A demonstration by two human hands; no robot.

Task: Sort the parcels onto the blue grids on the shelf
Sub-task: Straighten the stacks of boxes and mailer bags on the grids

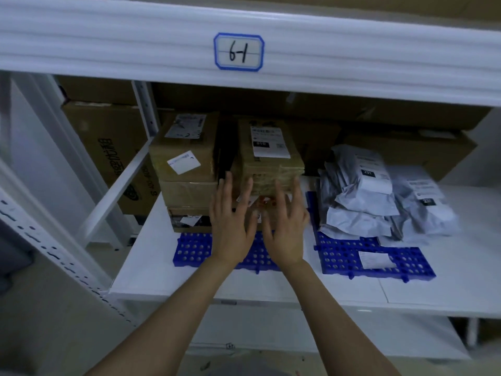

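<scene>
Both bare hands are seen reaching into the white shelf [141, 267] under the label tag marked 6-1 [238, 51]. The left hand [230, 226] is spread open, fingers apart, nothing gripped — fingertips lie just at the front of the taped cardboard parcel [271, 161]. The right hand [287, 229] is likewise open, fingers splayed, at the front face of the same parcel; whether either hand actually touches it cannot be told, motion blur. That parcel is stacked on lower boxes above the left blue grid [192, 248], whose front edge is left bare. Just left of it, a stack of cardboard boxes [184, 158] is seen on the same grid, a white sticker on the top one. On the right blue grid [341, 256], a heap of grey and white poly mailer bags [363, 196] is piled toward the back, spilling right onto the shelf board — a loose white label [375, 259] lies flat on the grid's bare front part. Large brown cartons [108, 147] are seen behind the shelf frame.
</scene>
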